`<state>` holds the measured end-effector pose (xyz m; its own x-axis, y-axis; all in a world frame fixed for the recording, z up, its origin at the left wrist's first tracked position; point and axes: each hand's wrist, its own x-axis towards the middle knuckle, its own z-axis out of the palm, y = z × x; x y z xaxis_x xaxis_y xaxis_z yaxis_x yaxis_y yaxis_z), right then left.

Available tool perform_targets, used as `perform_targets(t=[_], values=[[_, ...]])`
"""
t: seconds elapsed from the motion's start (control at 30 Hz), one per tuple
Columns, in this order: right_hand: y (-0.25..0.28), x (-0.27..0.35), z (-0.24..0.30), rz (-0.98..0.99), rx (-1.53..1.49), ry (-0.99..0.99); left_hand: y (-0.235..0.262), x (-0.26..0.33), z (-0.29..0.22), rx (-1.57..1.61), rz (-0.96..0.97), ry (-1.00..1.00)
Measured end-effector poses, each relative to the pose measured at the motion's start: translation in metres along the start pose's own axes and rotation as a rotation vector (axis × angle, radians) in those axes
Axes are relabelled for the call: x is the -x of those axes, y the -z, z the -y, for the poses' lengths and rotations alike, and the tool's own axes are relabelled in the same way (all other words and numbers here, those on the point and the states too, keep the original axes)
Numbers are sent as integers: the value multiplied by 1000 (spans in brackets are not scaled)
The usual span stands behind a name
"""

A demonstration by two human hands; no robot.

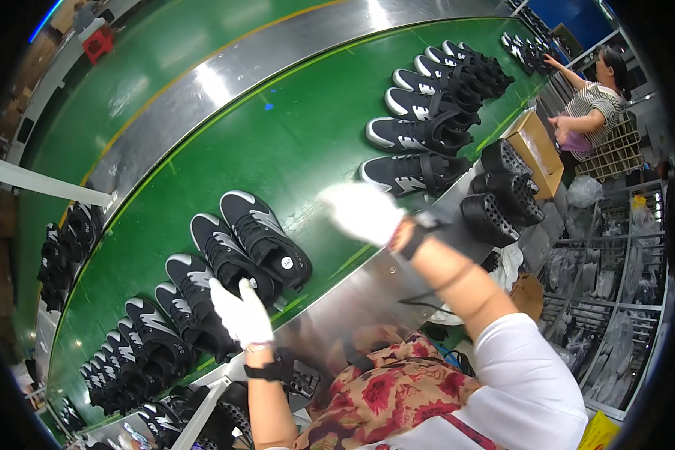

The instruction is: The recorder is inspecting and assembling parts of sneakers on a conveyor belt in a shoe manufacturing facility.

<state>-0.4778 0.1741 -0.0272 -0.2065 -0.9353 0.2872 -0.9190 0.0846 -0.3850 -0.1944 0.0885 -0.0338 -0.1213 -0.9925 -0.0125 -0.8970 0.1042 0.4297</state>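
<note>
My left hand (242, 315), in a white glove with a black band at the wrist, is beside the heels of a row of black sneakers with silver toes. Its thumb and fingers are apart and nothing shows between them. Nearest to it are a black sneaker (195, 289) and another sneaker (229, 247); I cannot tell whether it touches them. My right hand (364, 214), also white-gloved, is smeared by motion over the green belt (315, 135). It is close to a black sneaker (401, 174) in the right-hand row, and its fingers are unclear.
A metal edge (345, 319) runs along my side of the belt. Black perforated shoe-shaped pieces (491, 217) and a cardboard box (536, 154) sit at the right. Further along, a co-worker (596, 112) reaches toward more sneakers. Wire racks (600, 300) hold plastic-wrapped things.
</note>
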Motion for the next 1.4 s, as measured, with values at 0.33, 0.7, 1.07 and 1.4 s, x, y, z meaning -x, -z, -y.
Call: perform_targets(t=[0.33,0.7,1.07,1.4], values=[[104,78,-216,117,428,-453,-31,29,-52,-152,153,-889],[59,42,-111,470,241,-402,-15,5,-56,-72,85,-718],[52,186,108,466,-5,-265,123,119,55,31,-246,-458],[24,210,128,631,-125,-305,100,248,95,66,-174,-157]])
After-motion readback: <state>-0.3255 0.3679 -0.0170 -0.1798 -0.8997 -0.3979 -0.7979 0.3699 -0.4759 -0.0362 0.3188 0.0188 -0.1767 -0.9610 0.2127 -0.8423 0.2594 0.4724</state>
